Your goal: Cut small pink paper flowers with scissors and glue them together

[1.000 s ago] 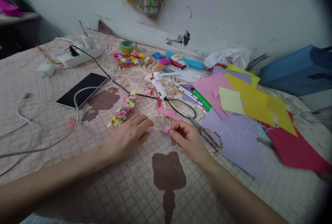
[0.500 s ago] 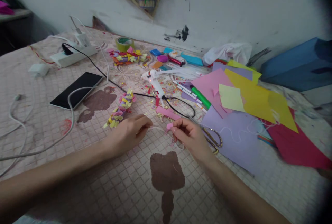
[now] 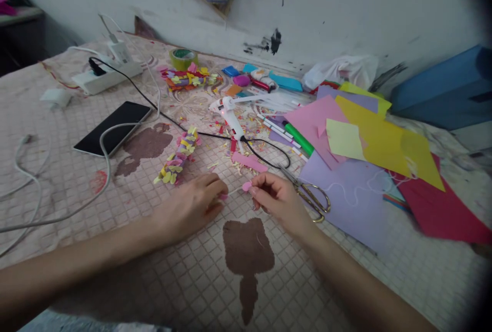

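My right hand (image 3: 277, 199) pinches a small pink paper piece (image 3: 247, 186) between thumb and fingers, low over the tiled cloth. My left hand (image 3: 196, 204) lies beside it, fingers curled, with a bit of pink paper (image 3: 223, 196) at its fingertips. A thin white thread seems to run between the two hands. A garland of yellow and pink paper bits (image 3: 177, 156) lies just beyond my left hand. A pink paper strip (image 3: 249, 161) and gold-handled scissors (image 3: 309, 196) lie close to my right hand.
A white glue gun (image 3: 229, 115) with a black cord lies in the middle, markers (image 3: 292, 138) beside it. Coloured paper sheets (image 3: 369, 152) cover the right side. A phone (image 3: 113, 128), white cables, a power strip (image 3: 103, 76), a tape roll (image 3: 183, 58) and a blue bag (image 3: 446, 91) are around.
My hands have come a little closer together, and the left hand has settled lower on the cloth. The view has tilted slightly down.
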Tool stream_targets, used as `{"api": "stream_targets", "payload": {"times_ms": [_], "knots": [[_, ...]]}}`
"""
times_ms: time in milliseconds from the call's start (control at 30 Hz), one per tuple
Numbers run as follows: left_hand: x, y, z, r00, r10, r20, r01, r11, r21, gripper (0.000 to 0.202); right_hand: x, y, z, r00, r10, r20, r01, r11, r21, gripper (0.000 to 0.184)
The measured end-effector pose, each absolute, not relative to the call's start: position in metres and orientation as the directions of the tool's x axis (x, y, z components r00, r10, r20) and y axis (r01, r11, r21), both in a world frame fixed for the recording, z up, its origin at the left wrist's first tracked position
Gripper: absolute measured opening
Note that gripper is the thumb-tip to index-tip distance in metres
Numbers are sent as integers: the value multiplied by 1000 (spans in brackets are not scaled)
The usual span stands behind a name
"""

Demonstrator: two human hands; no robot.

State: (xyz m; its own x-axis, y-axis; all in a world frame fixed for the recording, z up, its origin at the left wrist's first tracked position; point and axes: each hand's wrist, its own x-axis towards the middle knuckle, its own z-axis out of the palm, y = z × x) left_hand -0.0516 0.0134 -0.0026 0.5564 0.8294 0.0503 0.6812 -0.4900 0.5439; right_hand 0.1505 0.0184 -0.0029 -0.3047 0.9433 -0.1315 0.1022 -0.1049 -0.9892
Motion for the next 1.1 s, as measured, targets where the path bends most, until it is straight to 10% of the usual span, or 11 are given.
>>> {"api": "stream_targets", "payload": {"times_ms": [167,400,700,1100], "knots": [[-52,14,-7,545,834,81,682,-498,536,16,151,18,-3,-313,942,-119,103,-91,-991,8],[-61,29,-3,568,801,-187,457,-118,882,17,150,18,-2,-321,939,-125,99,-97,-990,7],[-62,21,-4,414,905,98,701,-386,600,11,145,14,-4,-358,917,-178,118,-144,-982,7],[-46,15,2,472,866,-164,340,-8,940,21,137,6,-3,-395,900,-183,158,-130,-979,5]]}}
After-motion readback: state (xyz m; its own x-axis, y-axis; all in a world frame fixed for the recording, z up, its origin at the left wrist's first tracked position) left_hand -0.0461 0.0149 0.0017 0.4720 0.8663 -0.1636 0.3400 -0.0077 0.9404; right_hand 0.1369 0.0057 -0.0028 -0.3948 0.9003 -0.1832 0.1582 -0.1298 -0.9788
